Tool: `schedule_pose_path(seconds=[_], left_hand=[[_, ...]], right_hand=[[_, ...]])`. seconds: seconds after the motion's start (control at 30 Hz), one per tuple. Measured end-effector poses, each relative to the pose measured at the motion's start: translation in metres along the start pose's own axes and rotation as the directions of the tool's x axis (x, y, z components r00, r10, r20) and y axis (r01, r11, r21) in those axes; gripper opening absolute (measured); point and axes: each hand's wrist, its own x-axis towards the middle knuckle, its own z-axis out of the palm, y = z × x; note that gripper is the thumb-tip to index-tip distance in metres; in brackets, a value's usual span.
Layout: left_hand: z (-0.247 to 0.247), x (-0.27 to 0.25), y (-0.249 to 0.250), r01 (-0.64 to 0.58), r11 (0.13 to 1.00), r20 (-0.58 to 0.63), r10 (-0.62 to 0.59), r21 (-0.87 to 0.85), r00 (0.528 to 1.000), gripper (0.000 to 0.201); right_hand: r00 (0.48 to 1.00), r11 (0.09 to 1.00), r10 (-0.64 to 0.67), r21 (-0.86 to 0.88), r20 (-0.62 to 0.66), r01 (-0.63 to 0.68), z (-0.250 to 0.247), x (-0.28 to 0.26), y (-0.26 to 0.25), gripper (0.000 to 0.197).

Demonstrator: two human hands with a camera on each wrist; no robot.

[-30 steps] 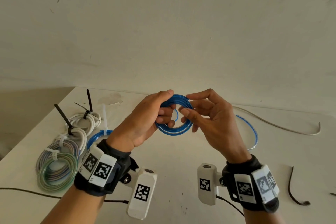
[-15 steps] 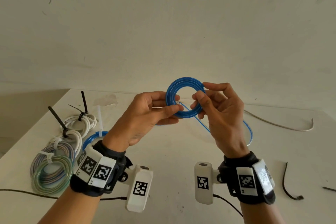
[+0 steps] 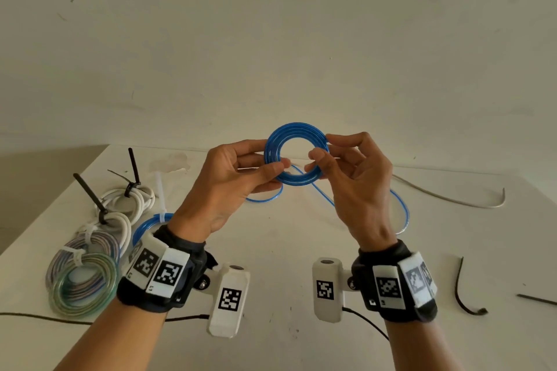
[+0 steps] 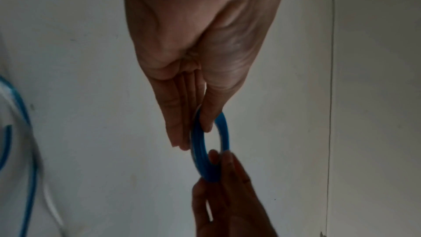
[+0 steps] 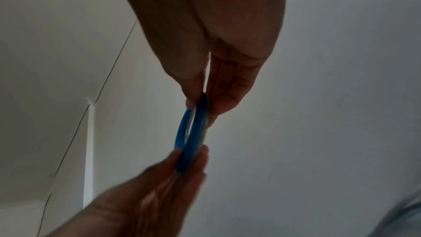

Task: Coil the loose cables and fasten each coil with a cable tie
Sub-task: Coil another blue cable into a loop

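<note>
Your left hand (image 3: 232, 187) and right hand (image 3: 355, 181) pinch opposite sides of the blue cable coil (image 3: 297, 132), held upright above the white table (image 3: 280, 250). Its loose tail (image 3: 402, 214) trails to the table right of the coil. Tied coils (image 3: 87, 268) lie far left of it.

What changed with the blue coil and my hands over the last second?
Both hands raised the blue coil off the table and turned it to face the camera; its loose tail now trails down. The left hand and right hand keep their pinching grip. Tied coils stayed put.
</note>
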Motion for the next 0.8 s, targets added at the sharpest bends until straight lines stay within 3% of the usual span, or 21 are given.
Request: schedule_pose_path(seconds=[0.13, 0.2, 0.3, 0.43, 0.5, 0.63, 0.8], left_hand=[[0.011, 0.001, 0.004, 0.033, 0.988, 0.061, -0.043, 0.151, 0.997, 0.045], [0.02, 0.003, 0.006, 0.153, 0.965, 0.136, -0.184, 0.215, 0.973, 0.053], [0.038, 0.001, 0.001, 0.342, 0.917, 0.226, -0.384, 0.205, 0.895, 0.038], [0.06, -0.012, -0.014, 0.439, 0.89, 0.276, -0.456, 0.123, 0.846, 0.031], [0.072, -0.022, -0.016, 0.432, 0.892, 0.295, -0.451, 0.132, 0.842, 0.032], [0.096, -0.036, -0.02, 0.307, 0.919, 0.306, -0.374, 0.246, 0.875, 0.028], [0.121, -0.041, -0.028, 0.249, 0.916, 0.264, -0.336, 0.314, 0.904, 0.02]], right_hand=[[0.973, 0.998, 0.057, -0.05, 0.225, -0.047, -0.014, -0.004, 0.0, 0.016], [0.944, 0.986, 0.089, -0.164, 0.318, -0.038, -0.023, -0.013, 0.003, 0.015], [0.934, 0.967, 0.147, -0.246, 0.324, -0.066, -0.039, -0.024, 0.005, 0.018], [0.919, 0.952, 0.207, -0.285, 0.335, -0.111, -0.067, -0.041, -0.001, 0.015], [0.914, 0.94, 0.238, -0.314, 0.329, -0.132, -0.08, -0.049, -0.004, 0.01], [0.945, 0.897, 0.207, -0.435, 0.252, -0.08, -0.1, -0.063, -0.008, 0.003], [0.966, 0.888, 0.195, -0.45, 0.172, -0.099, -0.119, -0.073, -0.014, 0.004]])
